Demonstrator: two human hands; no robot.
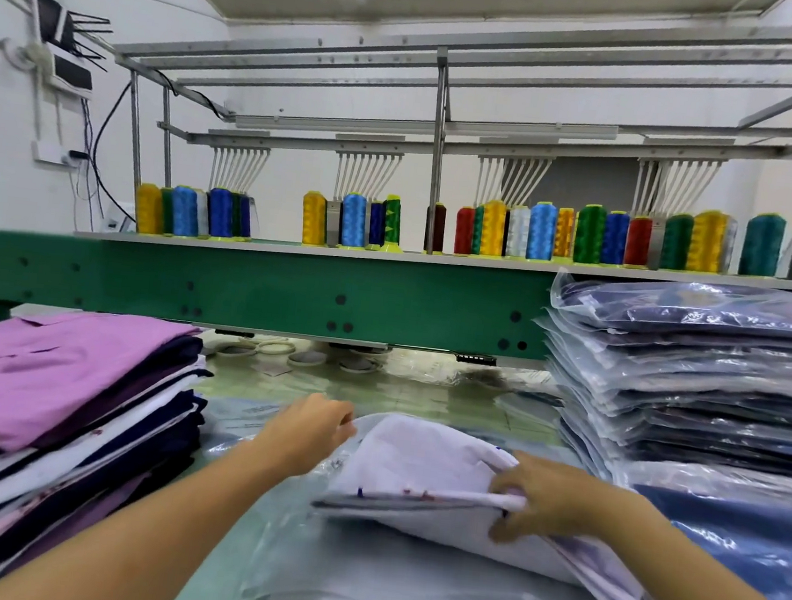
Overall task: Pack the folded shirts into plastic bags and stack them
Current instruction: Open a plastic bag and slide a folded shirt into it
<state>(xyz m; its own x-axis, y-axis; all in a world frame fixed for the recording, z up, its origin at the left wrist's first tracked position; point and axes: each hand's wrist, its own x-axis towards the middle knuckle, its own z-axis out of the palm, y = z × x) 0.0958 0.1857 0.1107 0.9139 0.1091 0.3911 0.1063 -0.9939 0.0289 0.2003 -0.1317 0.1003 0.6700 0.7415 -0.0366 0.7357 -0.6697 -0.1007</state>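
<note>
**Item:** folded shirt [425,469], white to pale lilac with small coloured marks. It lies at lower centre of the frame with its near edge lifted. It rests on clear film, taken to be the plastic bag [337,467].

**Step in hand (judged):** bagging. The shirt is at or partly in the bag's mouth and is not yet sealed or stacked.

**Next move (judged):** slide the shirt fully in while the mouth is held open, keeping the fold flat. Then lay the pack on the stack at right.

**Right hand [554,499]:** lower right of centre. It is clamped on the shirt's near folded edge, with the thumb under and the fingers curled over.

**Left hand [316,430]:** centre, at the shirt's far left corner. The knuckles are bent and the fingertips are hidden behind the hand. Whether it pinches film, pinches cloth or only presses cannot be told.

**Surroundings:**
- Pile of unbagged shirts [55,410] at left, with a purple one on top and navy and white below.
- Stack of bagged shirts [698,380] at right, tall and dark blue.
- A blue bagged shirt [749,542] at lower right, just beside the right hand.
- Table [399,393], carrying all of these.
- Green machine beam [263,290] across the middle of the frame.
- Thread cones [489,226] in a row above the beam.
</note>
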